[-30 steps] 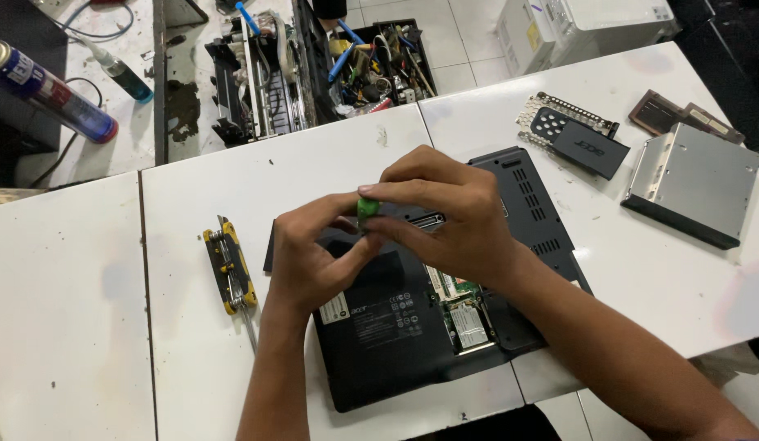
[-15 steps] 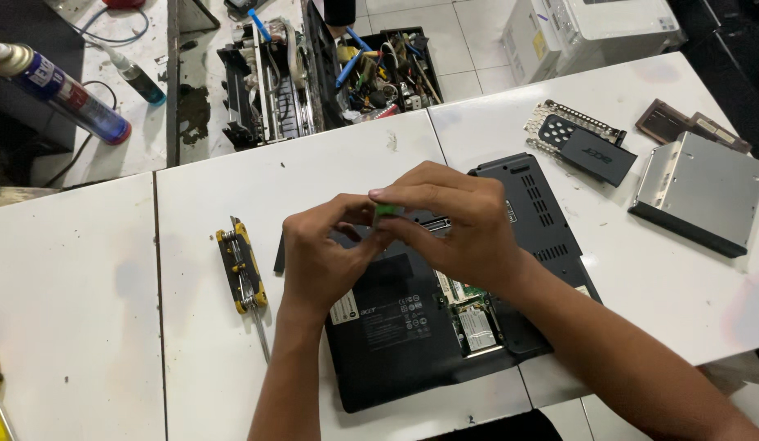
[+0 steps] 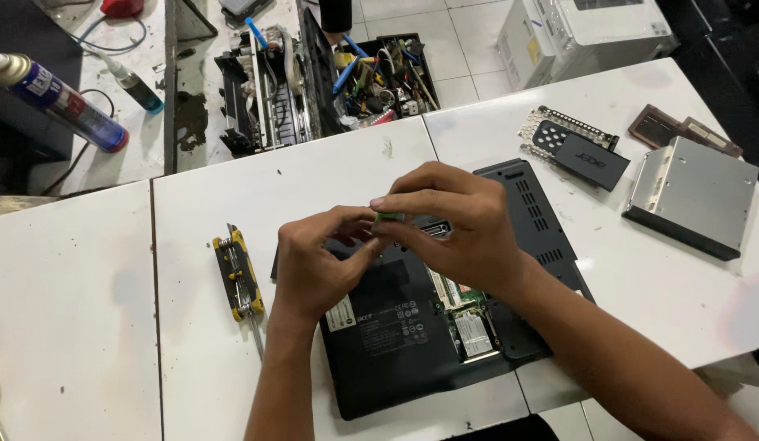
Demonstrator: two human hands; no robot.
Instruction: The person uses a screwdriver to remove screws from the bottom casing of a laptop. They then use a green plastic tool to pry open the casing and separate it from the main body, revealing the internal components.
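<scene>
A black laptop lies upside down on the white table, its bottom bay open with green circuit boards showing. Above it my left hand and my right hand meet, both pinching a small green part between fingertips. Most of that part is hidden by my fingers. A yellow and black screwdriver set rests just left of my left hand.
A silver optical drive, a black cover on a perforated metal bracket and small dark boards lie at right. An open toolbox, a dismantled metal frame and a blue spray can sit behind.
Both hands stay together on the small green part, shifting only slightly over the laptop. The view has drifted a little.
</scene>
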